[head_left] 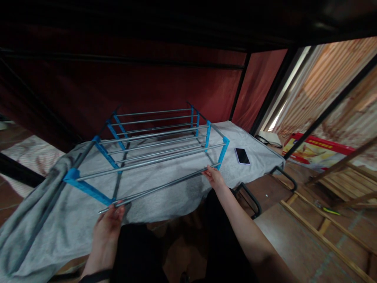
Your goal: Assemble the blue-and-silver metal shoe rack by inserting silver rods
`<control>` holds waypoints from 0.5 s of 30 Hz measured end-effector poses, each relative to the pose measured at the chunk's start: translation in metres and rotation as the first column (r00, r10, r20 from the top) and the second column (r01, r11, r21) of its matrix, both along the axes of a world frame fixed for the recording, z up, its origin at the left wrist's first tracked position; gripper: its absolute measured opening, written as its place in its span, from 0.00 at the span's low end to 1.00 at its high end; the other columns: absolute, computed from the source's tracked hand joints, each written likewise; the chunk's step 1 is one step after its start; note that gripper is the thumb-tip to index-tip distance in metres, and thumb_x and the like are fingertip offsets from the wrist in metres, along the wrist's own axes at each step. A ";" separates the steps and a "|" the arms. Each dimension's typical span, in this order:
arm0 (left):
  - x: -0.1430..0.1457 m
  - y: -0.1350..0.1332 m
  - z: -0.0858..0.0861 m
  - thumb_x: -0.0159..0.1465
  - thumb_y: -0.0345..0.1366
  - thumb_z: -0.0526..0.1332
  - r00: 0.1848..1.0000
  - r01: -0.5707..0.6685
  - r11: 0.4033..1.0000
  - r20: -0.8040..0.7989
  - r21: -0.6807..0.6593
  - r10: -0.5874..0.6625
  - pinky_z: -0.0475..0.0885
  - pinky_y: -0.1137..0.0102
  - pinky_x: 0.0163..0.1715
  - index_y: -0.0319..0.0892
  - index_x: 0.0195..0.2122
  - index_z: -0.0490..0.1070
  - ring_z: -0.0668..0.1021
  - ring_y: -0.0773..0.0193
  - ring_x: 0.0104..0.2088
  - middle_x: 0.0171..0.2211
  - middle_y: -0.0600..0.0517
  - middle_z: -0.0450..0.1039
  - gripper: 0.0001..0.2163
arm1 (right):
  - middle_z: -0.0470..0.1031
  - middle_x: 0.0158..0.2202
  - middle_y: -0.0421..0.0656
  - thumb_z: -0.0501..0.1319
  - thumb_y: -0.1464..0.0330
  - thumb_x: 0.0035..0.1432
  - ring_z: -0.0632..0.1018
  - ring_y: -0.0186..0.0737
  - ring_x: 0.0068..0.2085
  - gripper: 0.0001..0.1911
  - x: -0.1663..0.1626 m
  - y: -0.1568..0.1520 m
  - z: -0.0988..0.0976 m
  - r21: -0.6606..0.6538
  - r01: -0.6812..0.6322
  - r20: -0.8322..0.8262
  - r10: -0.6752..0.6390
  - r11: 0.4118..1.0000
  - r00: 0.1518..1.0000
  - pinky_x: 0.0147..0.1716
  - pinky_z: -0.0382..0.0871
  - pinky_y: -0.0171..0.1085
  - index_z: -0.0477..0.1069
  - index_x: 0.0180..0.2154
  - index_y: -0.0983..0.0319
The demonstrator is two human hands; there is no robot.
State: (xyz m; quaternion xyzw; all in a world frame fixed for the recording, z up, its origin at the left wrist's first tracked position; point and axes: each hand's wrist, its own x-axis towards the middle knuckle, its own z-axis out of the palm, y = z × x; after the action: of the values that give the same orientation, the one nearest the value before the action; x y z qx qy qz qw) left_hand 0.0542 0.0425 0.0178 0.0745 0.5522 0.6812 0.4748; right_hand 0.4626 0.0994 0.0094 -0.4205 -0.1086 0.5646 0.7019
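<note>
A partly built rack of grey metal tubes with blue plastic joints (pixel 100 151) lies on its side across a grey blanket (pixel 165 200). Along its near edge, what looks like two thin metal tubes (pixel 165 185), nearly side by side, stretch between my hands. My left hand (pixel 109 220) is closed around their left end, beside the lower blue corner joint. At the other end, my right hand (pixel 214 177) pinches them just below the right blue joint. Whether the tubes sit in the joints is hard to tell at the right end; the left end sticks out past my fingers.
A phone (pixel 242 156) lies on the blanket to the right. Black metal posts and a low dark frame enclose the bed. Beyond its edge are black metal loops (pixel 249 200), a wooden ladder-like frame (pixel 324 226) and a red box (pixel 316 151) on the floor.
</note>
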 end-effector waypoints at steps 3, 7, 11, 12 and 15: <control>0.008 0.005 0.000 0.61 0.19 0.57 0.998 0.063 0.998 0.030 0.020 -0.063 0.77 0.78 0.27 0.37 0.28 0.71 0.79 0.69 0.26 0.27 0.51 0.77 0.09 | 0.76 0.23 0.36 0.72 0.72 0.50 0.78 0.32 0.27 0.14 0.006 -0.004 0.002 0.001 -0.004 0.014 0.004 1.000 1.000 0.36 0.80 0.34 0.66 0.25 0.60; 0.022 0.008 -0.005 0.61 0.19 0.57 0.973 0.214 0.976 0.074 0.049 -0.217 0.79 0.75 0.28 0.35 0.31 0.73 0.82 0.64 0.31 0.33 0.46 0.80 0.08 | 0.78 0.26 0.38 0.72 0.77 0.48 0.80 0.33 0.27 0.13 0.018 -0.011 0.004 -0.017 -0.035 0.052 0.036 0.999 0.998 0.34 0.81 0.34 0.68 0.28 0.61; 0.034 0.011 -0.013 0.60 0.18 0.59 0.927 0.349 0.935 0.124 0.065 -0.355 0.81 0.72 0.31 0.33 0.35 0.75 0.84 0.59 0.36 0.37 0.43 0.81 0.08 | 0.76 0.24 0.39 0.72 0.79 0.47 0.80 0.35 0.28 0.14 0.027 -0.020 0.005 -0.039 -0.058 0.094 0.061 0.998 0.994 0.35 0.82 0.34 0.68 0.29 0.61; 0.036 0.011 -0.014 0.60 0.18 0.60 0.918 0.367 0.928 0.136 0.064 -0.373 0.81 0.71 0.32 0.33 0.35 0.75 0.84 0.59 0.37 0.38 0.42 0.81 0.08 | 0.76 0.24 0.39 0.72 0.79 0.48 0.80 0.35 0.28 0.14 0.028 -0.022 0.005 -0.040 -0.061 0.102 0.064 0.997 0.993 0.35 0.82 0.35 0.68 0.29 0.61; 0.038 0.011 -0.011 0.60 0.19 0.61 0.912 0.374 0.923 0.146 0.085 -0.383 0.80 0.71 0.33 0.33 0.35 0.75 0.84 0.58 0.37 0.36 0.43 0.81 0.06 | 0.75 0.25 0.38 0.71 0.77 0.50 0.81 0.35 0.29 0.13 0.030 -0.025 0.004 -0.037 -0.052 0.120 0.057 0.998 0.991 0.37 0.81 0.35 0.68 0.29 0.61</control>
State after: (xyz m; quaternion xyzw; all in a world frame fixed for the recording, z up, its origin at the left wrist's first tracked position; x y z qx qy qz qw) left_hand 0.0921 0.0534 0.0063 0.1383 0.4683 0.5949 0.6384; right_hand 0.4928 0.0746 0.0132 -0.4626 -0.1531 0.5587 0.6712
